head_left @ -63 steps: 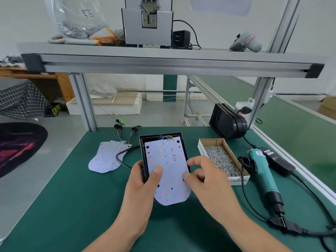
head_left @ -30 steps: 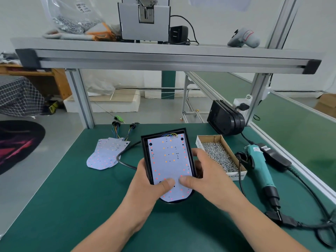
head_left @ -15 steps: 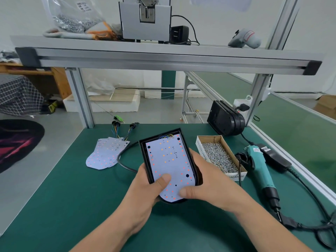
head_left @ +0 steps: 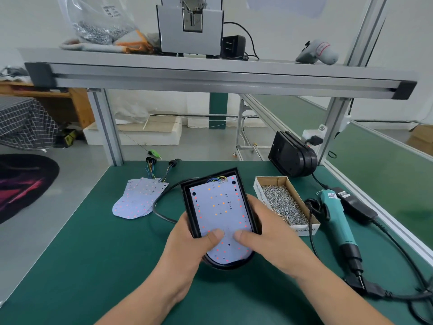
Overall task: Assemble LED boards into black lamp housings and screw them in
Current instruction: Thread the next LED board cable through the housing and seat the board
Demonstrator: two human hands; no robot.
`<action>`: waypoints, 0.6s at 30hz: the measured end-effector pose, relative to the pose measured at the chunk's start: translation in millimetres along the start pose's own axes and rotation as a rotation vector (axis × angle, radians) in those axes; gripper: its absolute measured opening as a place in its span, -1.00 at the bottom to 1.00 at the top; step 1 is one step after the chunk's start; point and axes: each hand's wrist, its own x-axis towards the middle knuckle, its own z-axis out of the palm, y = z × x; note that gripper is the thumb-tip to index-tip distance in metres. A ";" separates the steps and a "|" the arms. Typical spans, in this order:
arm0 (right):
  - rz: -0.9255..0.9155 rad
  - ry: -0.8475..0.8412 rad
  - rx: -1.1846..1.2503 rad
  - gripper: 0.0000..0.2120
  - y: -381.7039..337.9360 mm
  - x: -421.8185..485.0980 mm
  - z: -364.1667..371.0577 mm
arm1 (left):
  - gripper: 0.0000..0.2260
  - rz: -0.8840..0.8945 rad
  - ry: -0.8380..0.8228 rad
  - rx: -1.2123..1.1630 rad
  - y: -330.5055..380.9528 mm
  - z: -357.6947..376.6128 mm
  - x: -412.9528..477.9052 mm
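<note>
A black lamp housing point(head_left: 188, 207) lies tilted at the middle of the green table, with a white LED board point(head_left: 219, 207) lying inside it. My left hand point(head_left: 189, 245) grips the housing's left side, its thumb pressing on the board. My right hand point(head_left: 269, 235) grips the right side, its thumb also on the board. A black cable point(head_left: 161, 212) runs from the housing to the left. Spare LED boards point(head_left: 138, 198) with coloured wires lie to the left. A cardboard box of screws point(head_left: 284, 202) and a teal electric screwdriver point(head_left: 337, 219) lie on the right.
Stacked black housings point(head_left: 293, 156) stand at the back right by an aluminium post point(head_left: 332, 127). An overhead shelf point(head_left: 210, 73) carries a bag of screws, a grey machine and a handheld tool. The screwdriver's cable point(head_left: 398, 261) loops along the right edge.
The board went from sticking out over the housing's near end to lying inside it. Both hands closed round the housing's sides and both thumbs now press the board's lower part.
</note>
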 end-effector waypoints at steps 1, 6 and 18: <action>-0.007 0.000 0.010 -0.30 1.0 0.5 0.4 | -0.51 0.001 0.008 -0.008 -1.1 0.6 0.0; -0.002 0.075 0.189 -0.70 0.3 1.8 5.3 | -0.53 0.009 -0.016 0.064 -4.2 -1.7 -2.2; 0.062 0.235 0.325 -0.73 0.0 4.5 18.6 | -0.82 -0.010 0.097 0.041 3.9 13.4 -7.4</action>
